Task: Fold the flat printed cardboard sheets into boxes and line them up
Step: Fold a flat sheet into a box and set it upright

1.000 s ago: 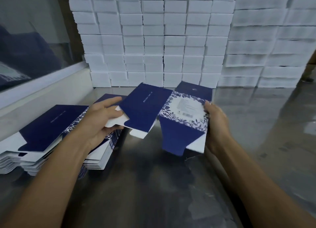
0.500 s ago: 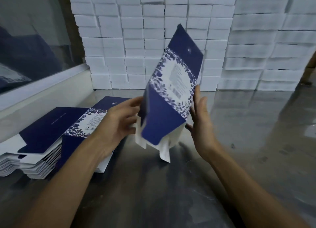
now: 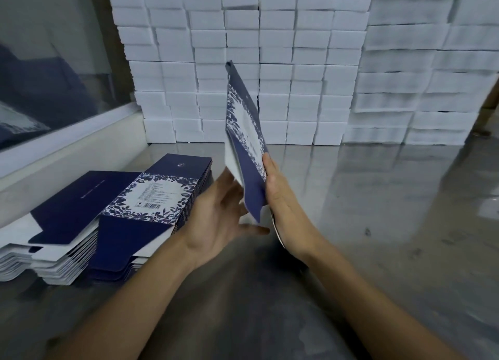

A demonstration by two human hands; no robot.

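Observation:
A navy cardboard sheet (image 3: 247, 140) with a blue floral label stands nearly upright above the table, seen almost edge-on, its lower flap pointing down. My left hand (image 3: 216, 216) is at its left side, palm up, fingers spread against the white inner face. My right hand (image 3: 280, 200) lies flat along its right side, fingers straight and pressing the printed face. A stack of flat printed sheets (image 3: 108, 219) sits on the table to the left, navy with a floral barcode label on top.
A wall of stacked white blocks (image 3: 256, 70) fills the back of the metal table (image 3: 378, 211), with more blurred stacks (image 3: 421, 76) at the right. A glass panel and white ledge (image 3: 67, 143) run along the left.
The sheet, held open and flat a second ago, has been lifted upright and pressed nearly flat between both hands. My right hand moved in against its printed side.

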